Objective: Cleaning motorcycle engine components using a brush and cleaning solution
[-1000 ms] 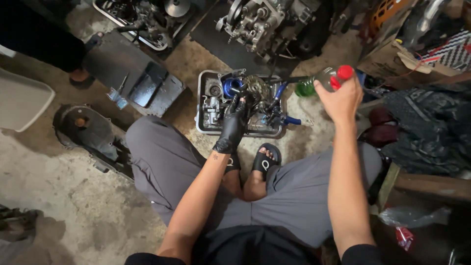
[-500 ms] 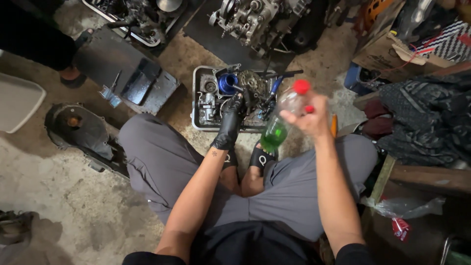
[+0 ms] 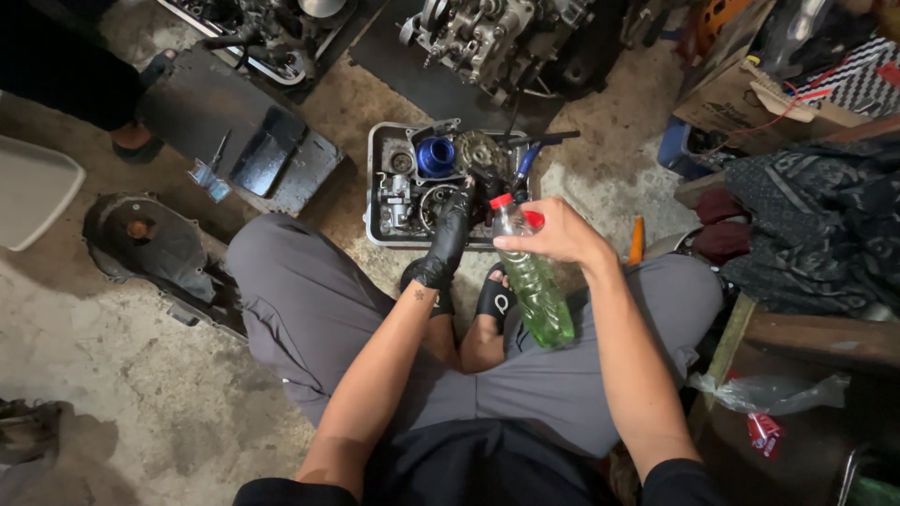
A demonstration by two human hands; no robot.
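Note:
My right hand [image 3: 561, 234], bare, grips a clear plastic bottle [image 3: 532, 281] by its neck; the bottle has a red cap and green liquid in its lower half, and it hangs above my crossed legs. My left hand [image 3: 448, 234] wears a black glove and reaches into a shallow metal tray [image 3: 373, 187] full of engine parts, resting on a dark metal part there. A blue cylindrical part [image 3: 436, 156] and a gear [image 3: 481, 150] lie in the tray just beyond the glove.
An engine block [image 3: 487, 37] stands beyond the tray. A dark engine cover [image 3: 150, 239] and a black panel [image 3: 234, 131] lie on the concrete floor at left. A cardboard box [image 3: 750, 94] and dark cloth [image 3: 816, 225] sit at right. Another person's sandalled foot [image 3: 136, 141] is at upper left.
My right hand has brought the bottle from the upper right down and left, close beside the gloved hand. The left hand has stayed in the tray.

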